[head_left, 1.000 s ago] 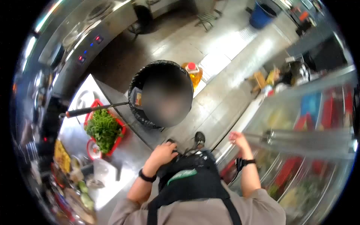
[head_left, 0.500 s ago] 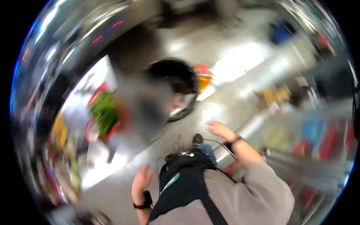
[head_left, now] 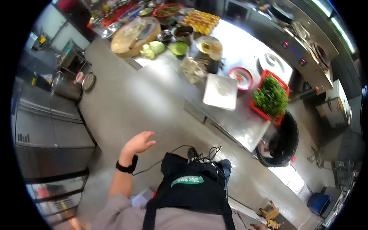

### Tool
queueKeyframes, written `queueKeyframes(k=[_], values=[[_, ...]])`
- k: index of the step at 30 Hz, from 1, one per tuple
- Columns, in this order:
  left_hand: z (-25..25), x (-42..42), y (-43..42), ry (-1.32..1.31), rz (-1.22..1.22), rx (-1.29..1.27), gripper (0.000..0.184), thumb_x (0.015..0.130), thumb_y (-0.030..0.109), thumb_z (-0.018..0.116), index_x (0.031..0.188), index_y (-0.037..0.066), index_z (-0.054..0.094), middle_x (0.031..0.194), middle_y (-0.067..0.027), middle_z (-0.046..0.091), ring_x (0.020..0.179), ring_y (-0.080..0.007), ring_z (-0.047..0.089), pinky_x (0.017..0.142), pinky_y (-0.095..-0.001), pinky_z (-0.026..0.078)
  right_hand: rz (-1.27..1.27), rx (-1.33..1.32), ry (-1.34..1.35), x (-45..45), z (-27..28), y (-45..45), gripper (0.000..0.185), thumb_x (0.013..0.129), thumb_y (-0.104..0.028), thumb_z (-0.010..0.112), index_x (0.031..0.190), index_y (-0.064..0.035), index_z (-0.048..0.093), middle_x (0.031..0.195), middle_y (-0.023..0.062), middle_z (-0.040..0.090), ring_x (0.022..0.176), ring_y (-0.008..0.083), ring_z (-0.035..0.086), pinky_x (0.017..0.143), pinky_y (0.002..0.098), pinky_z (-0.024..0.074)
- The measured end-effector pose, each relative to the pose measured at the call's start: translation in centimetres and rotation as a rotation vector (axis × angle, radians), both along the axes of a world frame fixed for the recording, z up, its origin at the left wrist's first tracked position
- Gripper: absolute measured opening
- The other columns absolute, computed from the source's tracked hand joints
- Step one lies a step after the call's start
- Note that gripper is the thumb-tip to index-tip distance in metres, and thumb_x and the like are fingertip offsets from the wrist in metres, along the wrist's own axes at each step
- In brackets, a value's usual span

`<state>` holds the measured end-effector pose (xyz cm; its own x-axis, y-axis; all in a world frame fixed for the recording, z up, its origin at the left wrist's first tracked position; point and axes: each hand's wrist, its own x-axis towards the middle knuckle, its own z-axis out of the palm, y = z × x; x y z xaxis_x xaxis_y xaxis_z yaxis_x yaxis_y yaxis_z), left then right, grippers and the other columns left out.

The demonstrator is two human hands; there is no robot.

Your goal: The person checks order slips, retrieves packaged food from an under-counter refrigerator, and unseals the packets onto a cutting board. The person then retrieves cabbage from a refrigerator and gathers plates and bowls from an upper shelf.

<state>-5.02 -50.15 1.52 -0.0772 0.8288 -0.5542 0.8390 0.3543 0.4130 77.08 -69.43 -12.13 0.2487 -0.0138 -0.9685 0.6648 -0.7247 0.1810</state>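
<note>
My left hand (head_left: 140,142) is over the floor at lower centre, wearing a black wristband (head_left: 128,165). Its fingers are stretched out and hold nothing. My right hand is not in view. Ahead stands a steel worktable (head_left: 245,128), apart from my hand. Along its near edge are a white square plate (head_left: 220,92), a crumpled pale cloth (head_left: 194,70) and a red basket (head_left: 284,85) heaped with green leafy herbs (head_left: 270,98). Farther left a cleaver (head_left: 145,31) lies on a round wooden chopping board (head_left: 124,38), with a pale green cabbage (head_left: 152,50) beside it.
A large black-lined bin (head_left: 288,140) stands at the table's right end. Yellow trays of eggs (head_left: 199,21) and several bowls crowd its far left. Steel refrigerators (head_left: 53,134) line the left side. A thin black cable (head_left: 161,160) loops by my apron.
My view has swung left and sharpened, bringing the worktable across the front. My right hand has gone out of view; my left is raised and stretched forward.
</note>
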Motion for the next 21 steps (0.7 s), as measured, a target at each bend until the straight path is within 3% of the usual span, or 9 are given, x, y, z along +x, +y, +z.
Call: queueKeyframes(k=[3, 4, 6, 8, 13, 15, 17, 20, 21], values=[[2.2, -4.8, 0.1, 0.074, 0.130, 0.130, 0.045, 0.089, 0.031, 0.061, 0.124, 0.004, 0.053, 0.123, -0.0180, 0.056, 0.113, -0.0353, 0.052, 0.095, -0.0419, 0.043, 0.065, 0.096, 0.149, -9.7, -2.7, 5.5, 0.047, 0.090, -0.037, 0.059, 0.130, -0.0118, 0.054, 0.121, 0.0011, 0.059, 0.113, 0.0152, 0.053, 0.087, 0.0384, 0.0470], [2.4, -6.4, 0.3, 0.072, 0.100, 0.119, 0.047, 0.089, 0.032, 0.061, 0.126, 0.005, 0.052, 0.126, -0.0182, 0.055, 0.114, -0.0352, 0.052, 0.096, -0.0411, 0.043, -0.058, 0.209, 0.303, -14.4, -3.3, 8.1, 0.048, 0.091, -0.035, 0.059, 0.132, -0.0110, 0.052, 0.120, 0.0006, 0.059, 0.111, 0.0151, 0.054, 0.088, 0.0346, 0.0463], [1.9, -9.4, 0.3, 0.069, 0.093, 0.131, 0.048, 0.089, 0.033, 0.061, 0.128, 0.005, 0.051, 0.129, -0.0184, 0.053, 0.115, -0.0351, 0.052, 0.097, -0.0402, 0.043, 0.049, 0.300, 0.482, -26.3, -3.9, 15.1, 0.051, 0.092, -0.034, 0.059, 0.133, -0.0053, 0.049, 0.125, 0.0099, 0.058, 0.110, 0.0211, 0.057, 0.087, 0.0333, 0.0471], [1.3, -11.8, 0.9, -0.073, -0.038, 0.360, 0.047, 0.090, 0.032, 0.060, 0.128, 0.006, 0.051, 0.130, -0.0192, 0.052, 0.117, -0.0359, 0.050, 0.097, -0.0405, 0.042, 0.116, 0.306, 0.593, -35.1, -5.3, 20.5, 0.049, 0.092, -0.032, 0.060, 0.131, -0.0052, 0.051, 0.122, 0.0090, 0.060, 0.109, 0.0201, 0.058, 0.088, 0.0335, 0.0469], [3.5, -23.9, 2.6, -0.196, -0.153, 0.293, 0.045, 0.091, 0.029, 0.059, 0.129, 0.005, 0.051, 0.131, -0.0195, 0.051, 0.119, -0.0357, 0.049, 0.099, -0.0409, 0.041, 0.396, 0.398, 0.789, -56.5, -2.9, 31.2, 0.048, 0.092, -0.032, 0.061, 0.129, -0.0040, 0.052, 0.119, 0.0089, 0.062, 0.108, 0.0191, 0.058, 0.089, 0.0324, 0.0466], [4.9, -30.5, 2.3, -0.251, -0.044, 0.385, 0.045, 0.091, 0.027, 0.060, 0.129, 0.004, 0.050, 0.130, -0.0188, 0.052, 0.119, -0.0343, 0.050, 0.098, -0.0402, 0.042, 0.473, 0.393, 0.826, -64.3, -2.9, 33.8, 0.048, 0.092, -0.032, 0.061, 0.129, -0.0034, 0.053, 0.118, 0.0093, 0.062, 0.108, 0.0187, 0.058, 0.089, 0.0321, 0.0465], [3.3, -37.9, -0.5, 0.017, 0.223, 0.496, 0.040, 0.089, 0.027, 0.063, 0.121, 0.004, 0.056, 0.119, -0.0181, 0.059, 0.108, -0.0360, 0.055, 0.090, -0.0382, 0.046, 0.671, 0.462, 0.935, -74.2, -3.8, 38.0, 0.048, 0.090, -0.032, 0.062, 0.128, -0.0023, 0.053, 0.120, 0.0127, 0.060, 0.109, 0.0207, 0.057, 0.091, 0.0335, 0.0461], [5.2, -46.1, -6.8, 0.018, 0.596, 0.350, 0.042, 0.088, 0.023, 0.063, 0.124, 0.004, 0.054, 0.121, -0.0164, 0.058, 0.110, -0.0310, 0.057, 0.092, -0.0363, 0.046, 0.870, 0.708, 1.085, -91.9, 0.6, 44.1, 0.052, 0.086, -0.024, 0.064, 0.131, -0.0020, 0.049, 0.128, 0.0194, 0.055, 0.114, 0.0288, 0.055, 0.096, 0.0375, 0.0448], [4.7, -49.1, -9.8, 0.013, 0.690, 0.335, 0.042, 0.088, 0.021, 0.063, 0.125, 0.004, 0.053, 0.122, -0.0162, 0.058, 0.110, -0.0290, 0.058, 0.092, -0.0360, 0.046, 1.030, 0.800, 1.090, -98.3, 1.3, 47.0, 0.054, 0.087, -0.022, 0.063, 0.134, -0.0027, 0.045, 0.134, 0.0180, 0.050, 0.123, 0.0292, 0.048, 0.103, 0.0388, 0.0394]])
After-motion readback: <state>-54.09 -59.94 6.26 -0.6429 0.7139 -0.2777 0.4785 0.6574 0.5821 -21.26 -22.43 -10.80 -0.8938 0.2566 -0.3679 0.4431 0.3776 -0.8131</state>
